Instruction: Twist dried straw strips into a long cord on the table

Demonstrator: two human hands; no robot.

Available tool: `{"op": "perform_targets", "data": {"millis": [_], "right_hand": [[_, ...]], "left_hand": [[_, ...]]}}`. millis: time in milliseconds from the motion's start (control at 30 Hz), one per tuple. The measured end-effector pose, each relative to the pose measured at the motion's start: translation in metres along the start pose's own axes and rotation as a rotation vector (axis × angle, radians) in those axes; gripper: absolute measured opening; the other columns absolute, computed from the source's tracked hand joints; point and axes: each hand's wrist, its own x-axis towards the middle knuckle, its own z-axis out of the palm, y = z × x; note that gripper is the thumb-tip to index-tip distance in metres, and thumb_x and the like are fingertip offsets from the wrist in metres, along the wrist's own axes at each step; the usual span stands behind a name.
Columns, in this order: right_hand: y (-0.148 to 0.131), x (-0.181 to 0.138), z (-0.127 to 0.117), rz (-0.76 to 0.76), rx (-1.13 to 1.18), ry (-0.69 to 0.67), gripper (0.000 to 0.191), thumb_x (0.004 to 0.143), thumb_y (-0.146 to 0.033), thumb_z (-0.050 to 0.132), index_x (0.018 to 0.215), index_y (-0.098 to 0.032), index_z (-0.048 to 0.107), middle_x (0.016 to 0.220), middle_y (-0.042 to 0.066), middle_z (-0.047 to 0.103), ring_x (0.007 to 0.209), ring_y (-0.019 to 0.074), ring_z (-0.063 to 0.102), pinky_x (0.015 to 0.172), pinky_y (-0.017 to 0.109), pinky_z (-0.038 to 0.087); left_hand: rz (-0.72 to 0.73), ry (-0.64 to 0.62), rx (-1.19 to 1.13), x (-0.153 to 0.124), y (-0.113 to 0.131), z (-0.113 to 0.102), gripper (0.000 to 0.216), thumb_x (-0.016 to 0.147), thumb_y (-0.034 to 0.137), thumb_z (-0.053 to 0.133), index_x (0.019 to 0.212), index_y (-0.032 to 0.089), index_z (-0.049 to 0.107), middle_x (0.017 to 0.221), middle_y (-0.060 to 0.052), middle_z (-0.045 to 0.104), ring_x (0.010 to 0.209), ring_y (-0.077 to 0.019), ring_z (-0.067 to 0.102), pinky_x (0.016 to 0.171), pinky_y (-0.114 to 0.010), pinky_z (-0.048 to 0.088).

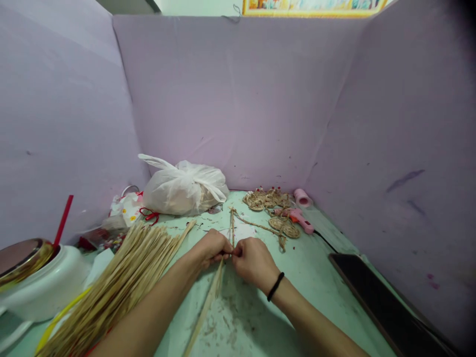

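Observation:
My left hand (211,248) and my right hand (253,260) meet at the middle of the green table (316,297), both pinched on a thin braid of straw strands (232,228). The braided part runs away from me toward the back wall. Loose straw ends (208,302) trail from my fingers toward me. A black band circles my right wrist. A big bundle of straw stalks (119,282) lies just left of my left forearm.
A knotted white plastic bag (184,187) sits at the back. Woven straw coils (266,199), a pink glue gun (301,220) and a pink roll (302,198) lie back right. A dark phone (375,297) lies right. A white pot (40,282) stands left. Purple panels enclose the table.

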Motion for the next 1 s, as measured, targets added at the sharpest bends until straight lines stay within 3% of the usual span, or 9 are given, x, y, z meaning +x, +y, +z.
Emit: {"op": "perform_targets", "data": {"millis": [133,267,333,433,533,600,800,900,1000], "right_hand": [[-0.006,-0.008,0.002,-0.062,-0.129,0.037,0.018,0.064,-0.014,0.048,0.060,-0.016,0.066,0.064,0.010,0.066,0.055,0.0148,0.053,0.047,0.026,0.020],[0.008,0.002,-0.010,-0.081,0.019,-0.158,0.015,0.062,-0.022,0.054,0.061,-0.018,0.067,0.057,0.004,0.063,0.053,0.0136,0.053,0.046,0.023,0.025],[0.018,0.010,-0.017,-0.004,0.162,-0.176,0.017,0.063,-0.028,0.055,0.058,-0.015,0.065,0.052,0.003,0.059,0.051,0.0128,0.051,0.045,0.022,0.028],[0.024,0.019,-0.021,0.210,0.514,-0.139,0.008,0.064,-0.019,0.052,0.061,-0.014,0.058,0.054,0.002,0.056,0.050,0.0101,0.049,0.047,0.020,0.033],[0.016,0.017,-0.016,0.377,0.942,-0.334,0.005,0.063,-0.014,0.050,0.067,-0.016,0.052,0.053,-0.001,0.053,0.048,0.0099,0.051,0.049,0.021,0.039],[0.010,0.013,-0.010,0.391,1.085,-0.424,0.009,0.063,-0.012,0.051,0.071,-0.016,0.051,0.052,-0.002,0.053,0.047,0.0103,0.051,0.049,0.022,0.041],[0.015,0.015,0.008,0.285,0.777,-0.313,0.013,0.059,-0.004,0.048,0.050,-0.014,0.050,0.035,-0.006,0.038,0.034,0.0038,0.028,0.037,0.020,0.018],[0.022,0.019,0.014,0.269,0.674,-0.256,0.015,0.054,-0.004,0.047,0.043,-0.014,0.050,0.033,-0.006,0.037,0.035,0.0043,0.027,0.039,0.021,0.016],[0.024,0.020,0.017,0.281,0.759,-0.251,0.013,0.055,-0.007,0.046,0.044,-0.014,0.051,0.036,-0.005,0.042,0.036,0.0045,0.028,0.039,0.021,0.017]], "left_hand": [[0.031,-0.044,0.021,0.003,-0.006,-0.009,0.011,0.050,0.019,0.054,0.045,0.013,0.047,0.036,0.004,0.037,0.031,-0.0033,0.024,0.034,-0.019,0.009],[0.078,-0.106,-0.015,0.005,-0.008,-0.011,0.010,0.049,0.019,0.053,0.045,0.014,0.046,0.035,0.006,0.036,0.029,-0.0027,0.022,0.033,-0.020,0.008],[0.077,-0.147,-0.077,0.007,-0.010,-0.010,0.008,0.050,0.020,0.053,0.048,0.014,0.047,0.036,0.005,0.038,0.028,-0.0026,0.022,0.032,-0.019,0.008],[0.078,-0.173,-0.159,0.009,-0.011,-0.010,0.010,0.048,0.021,0.054,0.053,0.013,0.051,0.038,0.005,0.041,0.027,-0.0025,0.022,0.031,-0.019,0.008],[0.086,-0.192,-0.187,0.008,-0.010,-0.009,0.011,0.048,0.021,0.055,0.053,0.013,0.051,0.038,0.005,0.041,0.027,-0.0022,0.022,0.031,-0.019,0.008],[0.083,-0.194,-0.196,0.006,-0.009,-0.008,0.011,0.048,0.021,0.056,0.054,0.013,0.051,0.038,0.006,0.041,0.027,-0.0019,0.022,0.032,-0.018,0.007],[0.102,-0.146,-0.102,0.001,-0.004,-0.003,0.003,0.048,0.015,0.051,0.050,0.013,0.051,0.036,0.005,0.042,0.029,-0.0029,0.023,0.034,-0.019,0.010],[0.121,-0.110,0.007,0.000,-0.001,-0.002,0.003,0.048,0.012,0.049,0.046,0.012,0.051,0.034,0.004,0.041,0.031,-0.0037,0.026,0.036,-0.019,0.015],[0.138,-0.102,0.065,-0.001,0.001,-0.002,0.006,0.049,0.011,0.049,0.046,0.011,0.053,0.034,0.004,0.042,0.032,-0.0040,0.027,0.037,-0.019,0.017]]}}
